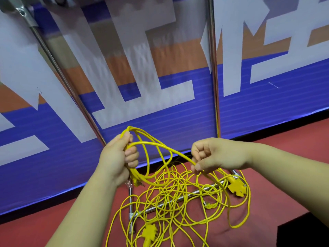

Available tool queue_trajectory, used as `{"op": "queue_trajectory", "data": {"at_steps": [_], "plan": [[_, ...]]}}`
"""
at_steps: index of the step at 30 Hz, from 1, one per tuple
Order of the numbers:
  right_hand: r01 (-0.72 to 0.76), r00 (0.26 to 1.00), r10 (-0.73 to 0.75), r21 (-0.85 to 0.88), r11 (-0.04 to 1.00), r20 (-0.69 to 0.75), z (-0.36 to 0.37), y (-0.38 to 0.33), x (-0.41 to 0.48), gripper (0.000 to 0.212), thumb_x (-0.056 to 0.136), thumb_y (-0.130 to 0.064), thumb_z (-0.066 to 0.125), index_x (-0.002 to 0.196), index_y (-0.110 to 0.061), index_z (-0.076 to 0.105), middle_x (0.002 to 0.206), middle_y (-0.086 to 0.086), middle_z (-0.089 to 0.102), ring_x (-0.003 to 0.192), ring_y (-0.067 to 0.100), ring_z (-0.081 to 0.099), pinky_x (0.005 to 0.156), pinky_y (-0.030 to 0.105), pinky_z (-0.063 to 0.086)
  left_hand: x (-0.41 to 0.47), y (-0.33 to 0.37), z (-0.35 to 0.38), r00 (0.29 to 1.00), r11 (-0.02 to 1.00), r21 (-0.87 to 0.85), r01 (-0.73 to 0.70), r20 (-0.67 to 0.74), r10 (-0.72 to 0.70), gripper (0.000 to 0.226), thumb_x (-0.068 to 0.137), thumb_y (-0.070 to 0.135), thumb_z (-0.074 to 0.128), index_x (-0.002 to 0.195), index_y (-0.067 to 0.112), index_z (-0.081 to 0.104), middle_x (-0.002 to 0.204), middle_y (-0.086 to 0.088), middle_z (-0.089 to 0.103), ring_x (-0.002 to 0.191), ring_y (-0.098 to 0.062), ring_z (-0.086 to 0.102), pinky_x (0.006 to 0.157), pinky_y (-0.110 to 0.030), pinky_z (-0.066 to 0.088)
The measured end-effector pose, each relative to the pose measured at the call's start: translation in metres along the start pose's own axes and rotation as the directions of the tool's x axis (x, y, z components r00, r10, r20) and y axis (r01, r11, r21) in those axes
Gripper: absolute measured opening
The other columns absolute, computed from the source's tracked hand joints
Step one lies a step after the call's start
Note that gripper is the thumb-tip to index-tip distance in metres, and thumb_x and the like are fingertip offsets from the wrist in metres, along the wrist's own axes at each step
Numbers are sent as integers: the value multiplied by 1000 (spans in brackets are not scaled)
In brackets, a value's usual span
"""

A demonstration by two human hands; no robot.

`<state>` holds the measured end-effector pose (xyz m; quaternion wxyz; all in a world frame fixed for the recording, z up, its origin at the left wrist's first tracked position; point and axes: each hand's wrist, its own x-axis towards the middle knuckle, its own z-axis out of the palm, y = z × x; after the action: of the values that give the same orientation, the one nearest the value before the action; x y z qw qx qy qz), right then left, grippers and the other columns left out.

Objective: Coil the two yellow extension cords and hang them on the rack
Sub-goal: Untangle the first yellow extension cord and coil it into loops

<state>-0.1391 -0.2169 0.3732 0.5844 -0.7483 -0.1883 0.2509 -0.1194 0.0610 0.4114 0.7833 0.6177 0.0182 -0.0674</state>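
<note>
My left hand (118, 157) grips a few loops of yellow extension cord (151, 145) in its fist, the coil hanging below it. My right hand (211, 155) pinches the same cord between thumb and fingers, a little to the right. From there the cord drops into a tangled yellow pile (178, 198) on the red floor. Two yellow socket ends lie in the pile, one at the right (237, 187) and one at the bottom (148, 232). The chrome rack's uprights (213, 72) rise behind my hands. Its base bars (178, 199) lie under the tangle.
A blue, white and orange banner wall (160, 104) stands close behind the rack. Red floor (284, 148) stretches to the right. A dark block (302, 232) sits at the lower right corner.
</note>
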Motion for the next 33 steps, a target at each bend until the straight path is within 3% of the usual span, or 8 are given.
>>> {"op": "queue_trajectory", "data": {"at_steps": [3,6,10,14,18,26,29,33], "plan": [[11,999,-12,-13,1000,-44,2,0,5,20,92,2,64,87,-13,53,84,12,70,82,27,64,67,30,47,-1,-4,-5,996,992,113,62,51,-68,26,103,28,46,80,17,47,52,-2,43,36,-10,36,36,-18,29],[93,974,-74,76,993,-215,1,-10,7,15,92,3,64,93,-10,58,89,18,71,71,23,62,61,27,49,-4,-12,-5,980,947,277,162,65,-186,26,103,24,49,81,11,52,68,-18,64,50,-24,65,43,-25,51],[174,933,-174,-29,984,-316,5,-19,9,10,90,0,67,91,-9,65,85,18,71,65,18,64,59,19,51,-7,-19,0,949,909,340,242,112,-295,25,102,22,50,83,6,57,72,-22,66,54,-28,67,47,-28,55],[142,953,-208,-281,949,-218,2,-21,13,9,89,-5,70,90,-14,68,85,14,74,64,13,64,64,25,53,-4,-21,0,934,908,307,285,124,-335,24,100,20,51,84,4,60,73,-21,67,55,-27,67,49,-29,55],[64,976,-151,-460,886,-154,-6,-21,10,10,88,-8,72,91,-17,70,84,-1,76,68,7,66,64,19,50,-1,-22,-4,930,896,322,306,99,-354,21,100,18,50,85,8,61,79,-21,70,62,-28,69,57,-32,57],[86,984,-168,-650,755,-66,16,-16,15,18,89,-17,72,96,-27,58,83,-11,71,68,-4,61,62,6,42,-2,-33,7,901,866,397,303,175,-396,21,101,17,51,86,5,61,75,-23,66,56,-30,67,51,-31,56],[104,975,-200,-591,800,-99,16,-13,16,16,88,-13,73,98,-21,62,85,-6,74,71,0,65,65,11,47,2,-36,9,943,893,383,237,131,-306,24,101,17,51,83,5,61,62,-15,60,46,-23,58,46,-27,48],[167,889,-265,-274,947,-373,0,-11,14,12,87,-8,74,96,-13,69,79,5,75,64,7,62,66,27,50,8,-41,6,984,943,285,172,-12,-176,22,103,16,47,86,7,58,59,-8,56,47,-20,53,47,-26,44]]}}
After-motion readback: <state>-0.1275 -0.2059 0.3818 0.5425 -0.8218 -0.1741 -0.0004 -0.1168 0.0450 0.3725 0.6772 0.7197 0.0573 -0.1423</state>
